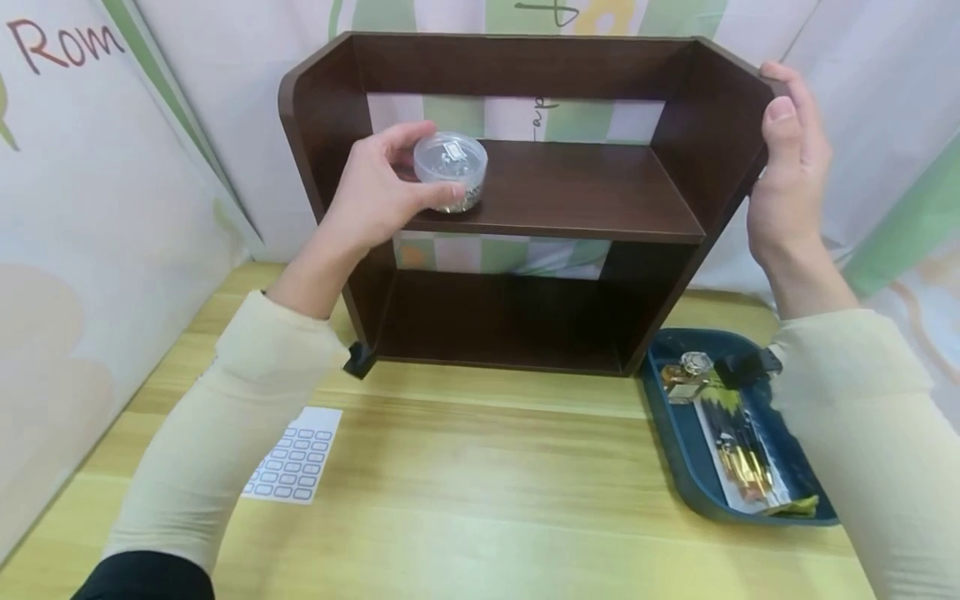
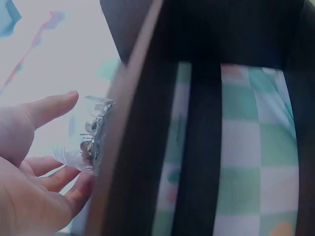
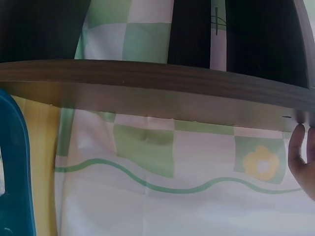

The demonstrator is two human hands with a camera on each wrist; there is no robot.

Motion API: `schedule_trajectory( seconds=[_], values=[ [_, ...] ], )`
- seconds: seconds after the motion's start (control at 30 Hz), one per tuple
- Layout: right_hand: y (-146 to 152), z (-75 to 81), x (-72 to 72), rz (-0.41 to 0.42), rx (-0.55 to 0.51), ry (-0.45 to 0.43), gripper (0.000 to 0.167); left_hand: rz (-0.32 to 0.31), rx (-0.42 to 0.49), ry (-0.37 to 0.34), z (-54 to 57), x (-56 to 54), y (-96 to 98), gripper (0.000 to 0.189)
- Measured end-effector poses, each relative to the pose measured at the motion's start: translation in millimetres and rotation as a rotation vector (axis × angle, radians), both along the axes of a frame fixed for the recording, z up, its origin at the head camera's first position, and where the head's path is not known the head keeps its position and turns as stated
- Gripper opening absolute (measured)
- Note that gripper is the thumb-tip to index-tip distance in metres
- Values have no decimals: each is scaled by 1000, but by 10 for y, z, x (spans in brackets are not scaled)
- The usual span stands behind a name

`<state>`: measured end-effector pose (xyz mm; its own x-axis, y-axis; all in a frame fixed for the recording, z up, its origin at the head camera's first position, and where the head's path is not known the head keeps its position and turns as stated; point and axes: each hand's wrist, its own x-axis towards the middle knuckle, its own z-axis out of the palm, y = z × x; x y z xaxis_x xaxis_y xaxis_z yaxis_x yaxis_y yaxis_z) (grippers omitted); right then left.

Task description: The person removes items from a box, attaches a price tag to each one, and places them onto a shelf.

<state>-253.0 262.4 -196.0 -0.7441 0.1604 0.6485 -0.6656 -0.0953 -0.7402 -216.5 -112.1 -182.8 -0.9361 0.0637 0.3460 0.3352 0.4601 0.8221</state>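
Note:
In the head view, my left hand (image 1: 378, 183) holds a clear round plastic tub of thumbtacks (image 1: 452, 171) between thumb and fingers. The tub is at the front edge of the upper board of a dark brown shelf unit (image 1: 581, 196). Silver tacks (image 2: 93, 130) show through its wall in the left wrist view, with the thumb on one side and the fingers (image 2: 74, 189) on the other. My right hand (image 1: 795, 175) rests against the upper corner of the right side panel. Its fingertips (image 3: 299, 135) touch the panel's outer face in the right wrist view.
A dark blue tray (image 1: 675, 454) stands right of the shelf, holding a perfume bottle (image 1: 684, 379) and a pack of brushes (image 1: 742, 454). A sheet of blue-bordered labels (image 1: 296, 458) lies on the wooden table (image 1: 480, 500), partly under the left forearm. Printed curtains hang behind.

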Motion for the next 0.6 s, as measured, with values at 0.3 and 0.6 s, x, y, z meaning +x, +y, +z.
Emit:
schedule_trajectory(
  seconds=[0.3,0.6],
  values=[
    [-81,-59,-33,-33,4,141,34,141,-34,-159,24,-367,-90,78],
    [-42,-61,-11,-21,-17,113,35,165,-17,-224,72,-486,-75,81]
  ],
)
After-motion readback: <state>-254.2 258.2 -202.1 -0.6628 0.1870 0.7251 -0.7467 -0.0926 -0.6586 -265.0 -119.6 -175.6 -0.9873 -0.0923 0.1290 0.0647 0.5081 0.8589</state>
